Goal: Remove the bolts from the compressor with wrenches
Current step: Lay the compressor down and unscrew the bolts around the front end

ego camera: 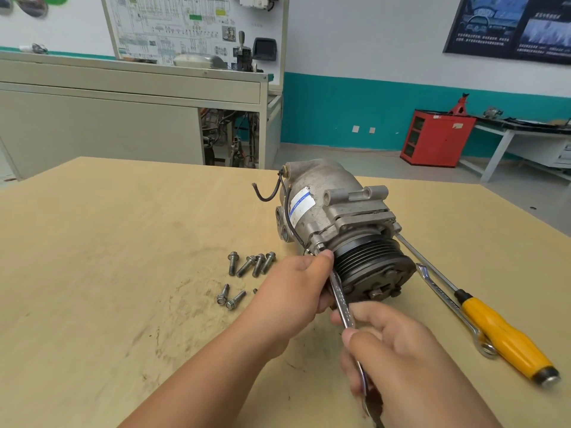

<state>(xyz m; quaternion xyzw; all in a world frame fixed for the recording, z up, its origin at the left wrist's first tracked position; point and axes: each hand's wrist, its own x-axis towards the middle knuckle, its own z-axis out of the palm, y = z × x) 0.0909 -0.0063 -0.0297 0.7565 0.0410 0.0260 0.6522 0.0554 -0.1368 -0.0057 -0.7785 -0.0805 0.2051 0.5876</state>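
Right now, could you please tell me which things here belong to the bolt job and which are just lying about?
On the job:
compressor
wrench, gripped by the left hand and the right hand
loose bolts

Lying about:
spare wrench
screwdriver
red cabinet

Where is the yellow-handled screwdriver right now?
Head view: the yellow-handled screwdriver lies on the table at the right, alongside a spare wrench, its shaft pointing toward the compressor.
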